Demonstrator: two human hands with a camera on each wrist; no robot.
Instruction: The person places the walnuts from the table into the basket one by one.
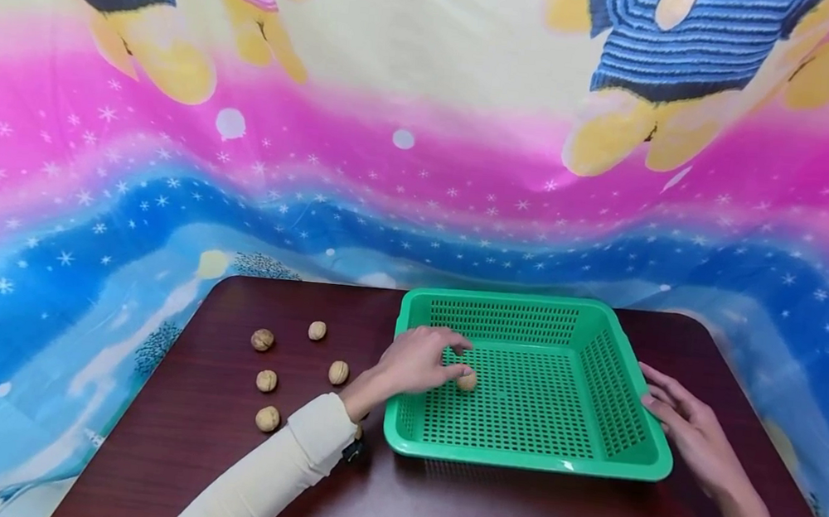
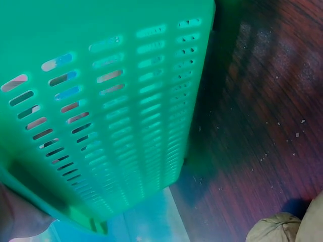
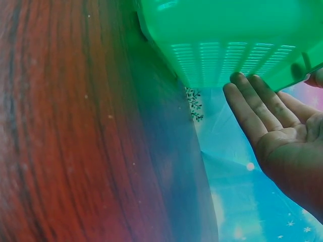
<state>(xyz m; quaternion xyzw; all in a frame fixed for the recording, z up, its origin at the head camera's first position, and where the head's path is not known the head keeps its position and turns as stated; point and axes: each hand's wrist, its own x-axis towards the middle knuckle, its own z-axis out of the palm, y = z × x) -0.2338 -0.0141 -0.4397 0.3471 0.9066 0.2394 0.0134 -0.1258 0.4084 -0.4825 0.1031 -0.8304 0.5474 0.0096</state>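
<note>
A green plastic basket (image 1: 515,458) with slotted walls stands on the table. My left hand (image 1: 420,360) reaches over its left rim, thumb and fingers spread apart. Just under the thumb tip, a walnut (image 1: 466,380) shows against the basket floor. At the right side, my right hand (image 1: 693,435) holds the basket's rim, thumb on top of it and fingers stretched along the outer wall. In the right wrist view the straight fingers (image 3: 260,103) lie under the rim. The left wrist view shows mostly the basket's outer wall (image 2: 126,121), with little of the hand.
Several walnuts (image 1: 266,381) lie scattered on the dark red-brown table (image 1: 480,514), left of the basket. Another walnut (image 1: 358,432) is partly hidden behind the left sleeve (image 1: 275,461). A colourful printed cloth (image 1: 423,168) hangs behind the table.
</note>
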